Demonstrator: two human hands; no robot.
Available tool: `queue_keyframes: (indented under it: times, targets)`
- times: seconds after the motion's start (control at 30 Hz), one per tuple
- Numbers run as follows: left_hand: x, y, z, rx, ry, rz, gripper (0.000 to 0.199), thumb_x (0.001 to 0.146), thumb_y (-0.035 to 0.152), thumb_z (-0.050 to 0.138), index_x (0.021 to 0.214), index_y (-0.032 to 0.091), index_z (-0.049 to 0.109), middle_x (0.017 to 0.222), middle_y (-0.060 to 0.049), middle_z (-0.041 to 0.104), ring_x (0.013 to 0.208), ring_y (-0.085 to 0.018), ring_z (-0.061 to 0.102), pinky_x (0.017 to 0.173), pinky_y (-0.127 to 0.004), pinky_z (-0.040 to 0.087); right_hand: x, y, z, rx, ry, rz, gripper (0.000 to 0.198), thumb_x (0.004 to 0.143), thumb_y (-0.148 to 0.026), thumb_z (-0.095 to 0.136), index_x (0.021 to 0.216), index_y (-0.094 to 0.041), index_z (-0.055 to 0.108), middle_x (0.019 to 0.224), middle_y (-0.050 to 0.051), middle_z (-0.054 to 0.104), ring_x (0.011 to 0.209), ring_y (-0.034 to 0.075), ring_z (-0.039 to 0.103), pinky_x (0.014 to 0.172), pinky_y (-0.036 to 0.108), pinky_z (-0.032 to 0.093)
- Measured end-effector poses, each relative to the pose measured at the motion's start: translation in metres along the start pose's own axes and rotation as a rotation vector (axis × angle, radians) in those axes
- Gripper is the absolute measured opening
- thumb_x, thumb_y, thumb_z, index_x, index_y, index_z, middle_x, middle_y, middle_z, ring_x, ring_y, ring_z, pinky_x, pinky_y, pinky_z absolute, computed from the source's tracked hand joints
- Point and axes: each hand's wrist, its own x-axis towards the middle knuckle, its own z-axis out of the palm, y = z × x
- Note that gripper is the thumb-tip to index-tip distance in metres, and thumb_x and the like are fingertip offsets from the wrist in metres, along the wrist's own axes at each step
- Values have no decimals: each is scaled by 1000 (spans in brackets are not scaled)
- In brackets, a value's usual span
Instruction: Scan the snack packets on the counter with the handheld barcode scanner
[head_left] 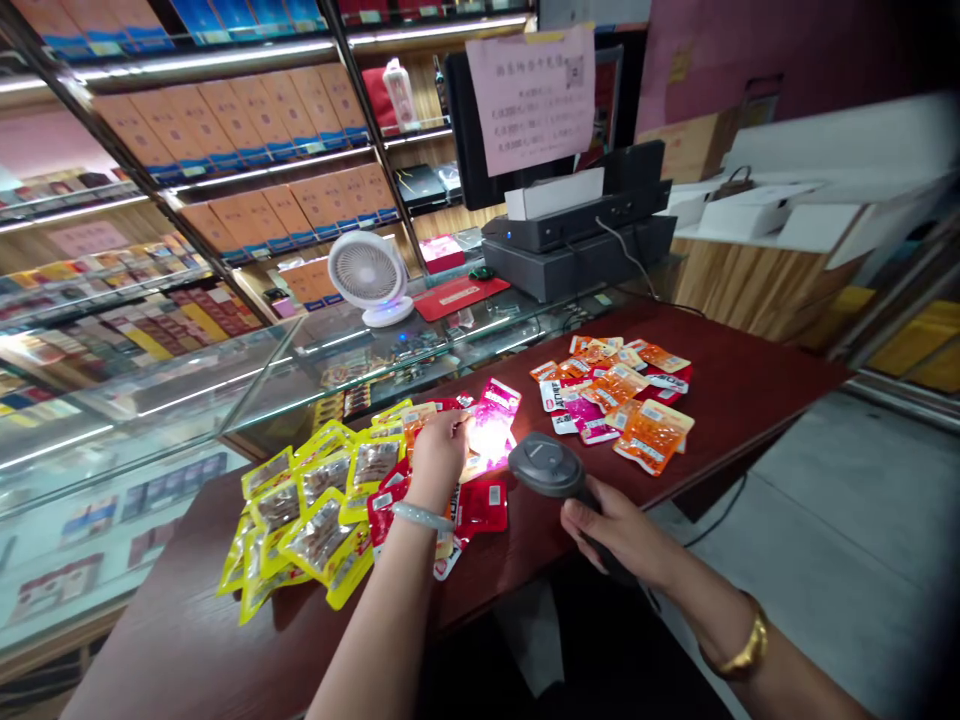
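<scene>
My left hand (442,448), with a pale bangle at the wrist, pinches a magenta snack packet (496,408) by its left edge. A bright light patch falls on that packet and washes out its lower part. In my right hand (619,525) is a dark barcode scanner (546,463), its head pointing left toward the packet. Beneath and beside my left hand lie red snack packets (484,507), partly covered by the hand. Yellow-edged packets (330,530) with clear windows overlap in a heap to the left. Orange packets (652,435) are piled with white and magenta ones on the right.
The packets rest on a dark red tabletop (765,365). Behind it runs a glass display counter (285,365) bearing a white fan (367,270), a red mat (461,297) and a monitor (469,130) on a till. Boxed shelves (247,130) stand behind. A cable (720,515) hangs at the right table edge.
</scene>
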Motion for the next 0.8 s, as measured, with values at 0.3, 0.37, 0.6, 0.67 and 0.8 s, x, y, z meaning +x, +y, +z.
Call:
queue_keyframes:
  times: [0.3, 0.37, 0.6, 0.67, 0.8]
  targets:
    - [47, 52, 73, -341, -220, 11, 30, 86, 22, 54, 113, 16, 64, 84, -5, 70, 67, -13, 63, 65, -25, 49, -10, 10, -17, 102, 178, 89, 42, 82, -61, 59, 88, -22, 43, 61, -8, 47, 39, 5, 41, 37, 17, 32]
    - [47, 49, 68, -231, -164, 116, 39, 83, 21, 60, 122, 16, 61, 98, -7, 69, 83, -16, 65, 77, -27, 50, -11, 13, -20, 109, 198, 113, 44, 81, -62, 59, 93, -22, 44, 61, -8, 47, 40, 6, 41, 37, 17, 32]
    - [28, -12, -1, 631, -35, 30, 39, 80, 43, 62, 105, 13, 66, 106, -17, 64, 107, -31, 56, 95, -42, 41, -10, 12, -20, 106, 167, 117, 44, 81, -61, 61, 93, -21, 47, 62, -8, 47, 41, 4, 40, 38, 16, 32]
    - [29, -28, -10, 706, -106, -37, 41, 77, 48, 63, 101, 14, 65, 106, -17, 64, 107, -32, 56, 91, -41, 42, -8, 10, -17, 92, 161, 100, 42, 82, -60, 60, 87, -21, 46, 62, -8, 46, 42, 4, 40, 39, 16, 33]
    - [31, -39, -11, 678, -119, -33, 39, 75, 47, 64, 98, 16, 61, 104, -14, 64, 102, -29, 58, 85, -36, 43, -6, 9, -11, 39, 128, 80, 40, 85, -59, 57, 86, -21, 45, 62, -8, 46, 42, 4, 42, 40, 16, 34]
